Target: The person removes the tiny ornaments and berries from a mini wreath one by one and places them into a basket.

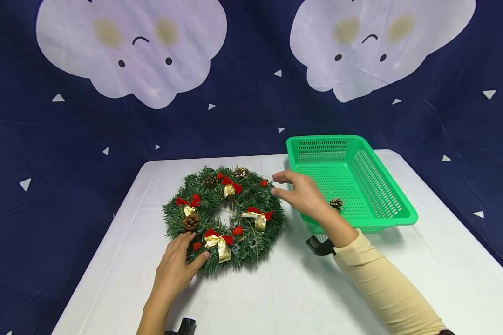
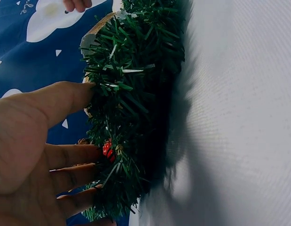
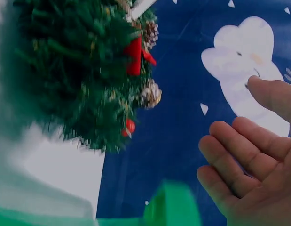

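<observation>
A green wreath (image 1: pixel 251 251) with red and gold bows, pine cones and red berries lies flat on the white-covered table. At its lower left edge, my left hand (image 1: pixel 173 265) rests with thumb and fingers spread. In the left wrist view, the thumb (image 2: pixel 70 96) and fingertips touch the needles near a red berry (image 2: pixel 108 150). My right hand (image 1: pixel 303 193) hovers between the wreath's right side and the green basket, holding nothing. Its fingers (image 3: pixel 239 155) are extended and apart from the wreath (image 3: pixel 79 75) in the right wrist view.
The green plastic basket (image 1: pixel 383 174) stands at the back right of the table (image 1: pixel 276 298). A small pine cone (image 1: pixel 336 204) lies inside it, close to my right wrist. Behind the table hangs a dark blue cloth (image 1: pixel 251 125) with clouds and white triangles.
</observation>
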The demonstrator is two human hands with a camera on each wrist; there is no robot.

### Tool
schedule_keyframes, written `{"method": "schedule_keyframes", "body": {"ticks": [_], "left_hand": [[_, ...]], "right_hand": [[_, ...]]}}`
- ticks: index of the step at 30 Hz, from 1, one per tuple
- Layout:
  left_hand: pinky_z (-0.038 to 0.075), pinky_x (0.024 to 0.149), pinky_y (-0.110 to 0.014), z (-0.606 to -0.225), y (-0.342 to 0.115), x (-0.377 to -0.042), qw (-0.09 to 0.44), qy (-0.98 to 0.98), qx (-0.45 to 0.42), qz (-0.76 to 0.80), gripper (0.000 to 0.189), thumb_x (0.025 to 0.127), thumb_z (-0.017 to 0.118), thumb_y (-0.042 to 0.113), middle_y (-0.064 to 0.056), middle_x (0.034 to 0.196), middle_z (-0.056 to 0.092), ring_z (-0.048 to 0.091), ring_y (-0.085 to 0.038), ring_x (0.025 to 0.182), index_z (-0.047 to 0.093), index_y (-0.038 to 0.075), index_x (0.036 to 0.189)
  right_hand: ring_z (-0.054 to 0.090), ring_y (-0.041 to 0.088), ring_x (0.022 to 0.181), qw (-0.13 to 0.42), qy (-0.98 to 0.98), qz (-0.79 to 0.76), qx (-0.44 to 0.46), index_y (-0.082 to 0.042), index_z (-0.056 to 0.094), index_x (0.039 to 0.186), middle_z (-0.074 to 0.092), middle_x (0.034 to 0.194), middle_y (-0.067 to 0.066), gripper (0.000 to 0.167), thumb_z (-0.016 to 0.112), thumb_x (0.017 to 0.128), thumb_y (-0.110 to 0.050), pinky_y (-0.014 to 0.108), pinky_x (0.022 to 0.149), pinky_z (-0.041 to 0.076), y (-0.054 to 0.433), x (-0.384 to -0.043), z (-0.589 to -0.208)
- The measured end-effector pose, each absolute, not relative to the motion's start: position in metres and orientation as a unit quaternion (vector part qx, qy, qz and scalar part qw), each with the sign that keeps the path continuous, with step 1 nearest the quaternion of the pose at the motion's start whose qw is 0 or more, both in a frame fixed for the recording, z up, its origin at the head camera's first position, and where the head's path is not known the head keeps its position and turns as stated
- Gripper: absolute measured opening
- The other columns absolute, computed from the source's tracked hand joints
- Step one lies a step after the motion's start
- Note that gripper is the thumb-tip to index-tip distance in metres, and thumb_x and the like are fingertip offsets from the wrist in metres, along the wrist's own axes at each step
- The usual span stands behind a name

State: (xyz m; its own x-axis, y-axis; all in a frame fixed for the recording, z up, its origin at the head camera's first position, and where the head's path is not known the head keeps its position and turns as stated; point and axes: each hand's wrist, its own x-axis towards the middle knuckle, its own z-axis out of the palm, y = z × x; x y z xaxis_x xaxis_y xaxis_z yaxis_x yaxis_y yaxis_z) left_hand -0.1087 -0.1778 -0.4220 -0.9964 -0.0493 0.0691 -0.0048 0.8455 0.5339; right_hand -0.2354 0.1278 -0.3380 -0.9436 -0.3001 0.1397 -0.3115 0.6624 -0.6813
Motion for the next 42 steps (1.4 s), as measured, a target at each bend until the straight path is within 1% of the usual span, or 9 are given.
{"method": "schedule_keyframes", "body": {"ticks": [5,8,15,22,30,35,42], "left_hand": [[0.031,0.108,-0.061,-0.423,-0.178,-0.109,0.037,-0.96,0.016,-0.279,0.071,0.085,0.065,0.043,-0.018,0.148,0.038,0.03,-0.038,0.138,0.042,0.007,0.141],[0.031,0.108,-0.061,-0.423,-0.178,-0.109,0.04,-0.96,0.014,-0.278,0.07,0.085,0.065,0.043,-0.018,0.147,0.039,0.03,-0.038,0.138,0.043,0.007,0.141],[0.033,0.107,-0.06,-0.424,-0.178,-0.108,0.048,-0.96,0.011,-0.277,0.07,0.085,0.066,0.043,-0.017,0.146,0.04,0.032,-0.037,0.137,0.043,0.007,0.14],[0.032,0.107,-0.061,-0.425,-0.177,-0.109,0.042,-0.959,0.015,-0.281,0.07,0.085,0.065,0.044,-0.016,0.147,0.039,0.031,-0.037,0.138,0.043,0.008,0.141],[0.033,0.106,-0.061,-0.424,-0.179,-0.109,0.049,-0.959,0.011,-0.278,0.07,0.085,0.066,0.043,-0.016,0.147,0.04,0.032,-0.038,0.137,0.043,0.007,0.14],[0.034,0.105,-0.061,-0.424,-0.179,-0.109,0.045,-0.959,0.014,-0.279,0.07,0.085,0.066,0.043,-0.016,0.147,0.04,0.032,-0.037,0.137,0.043,0.007,0.141],[0.034,0.105,-0.061,-0.426,-0.178,-0.109,0.048,-0.959,0.013,-0.278,0.07,0.085,0.066,0.043,-0.016,0.147,0.04,0.032,-0.037,0.137,0.044,0.007,0.14]], "right_hand": [[0.053,0.025,0.124,0.019,-0.906,0.376,0.194,-0.02,0.06,0.124,0.063,0.127,0.0,0.042,0.067,0.087,-0.038,0.049,0.101,0.044,0.11,-0.234,-0.342],[0.054,0.025,0.124,0.023,-0.902,0.375,0.211,-0.018,0.06,0.123,0.063,0.126,0.001,0.041,0.067,0.087,-0.036,0.047,0.103,0.043,0.101,-0.233,-0.345],[0.054,0.025,0.124,0.015,-0.899,0.371,0.234,-0.015,0.059,0.126,0.063,0.127,0.002,0.044,0.066,0.088,-0.035,0.046,0.103,0.044,0.082,-0.23,-0.352],[0.055,0.023,0.123,0.001,-0.895,0.378,0.238,-0.018,0.058,0.127,0.062,0.128,0.0,0.045,0.067,0.087,-0.035,0.045,0.102,0.044,0.067,-0.229,-0.36],[0.056,0.021,0.121,0.006,-0.888,0.392,0.241,-0.016,0.058,0.127,0.063,0.127,-0.001,0.046,0.069,0.086,-0.033,0.044,0.102,0.045,0.056,-0.23,-0.373],[0.055,0.021,0.123,-0.004,-0.885,0.393,0.248,-0.017,0.058,0.128,0.062,0.129,-0.001,0.045,0.068,0.087,-0.034,0.045,0.103,0.044,0.044,-0.229,-0.375],[0.056,0.023,0.121,0.001,-0.881,0.387,0.272,-0.014,0.058,0.128,0.063,0.127,0.003,0.045,0.067,0.087,-0.032,0.044,0.101,0.045,0.03,-0.228,-0.376]]}}
